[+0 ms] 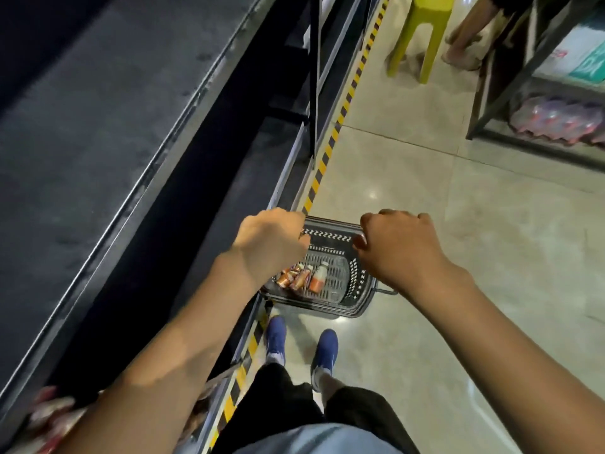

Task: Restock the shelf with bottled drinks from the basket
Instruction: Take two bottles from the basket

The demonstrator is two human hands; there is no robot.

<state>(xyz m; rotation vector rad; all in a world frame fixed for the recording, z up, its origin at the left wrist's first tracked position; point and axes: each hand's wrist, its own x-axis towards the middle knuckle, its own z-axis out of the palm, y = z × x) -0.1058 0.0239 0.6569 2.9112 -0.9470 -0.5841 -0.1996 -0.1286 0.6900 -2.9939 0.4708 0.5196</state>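
1. Here, both hands are closed on the handle [327, 235] of the basket [357, 290] at the centre of the frame. The left hand [271, 244] curls round its left end and the right hand [396, 253] round its right end, so neither is free to take a bottle. Letting go with one hand would probably tip the load.
2. The bottled drinks [319, 276] lie loose on their sides in the left part of the basket. A tilt could roll them against one another or against the wall.
3. The basket is just beside the lower edge of the shelf [98, 126] and the striped tape [327, 149]. A swing toward the left of the frame could knock it on that metal edge.
4. I cannot tell whether the basket hangs or rests on the floor [458, 322]. If it hangs, a slipping grip would drop it close to the shoes [327, 348] at lower centre.
5. The shelf board at upper left is dark and steeply foreshortened, so a bottle set near its front lip might be misjudged and topple off.
6. The stool [422, 31] at the top right stands well apart and looks unlikely to interfere.
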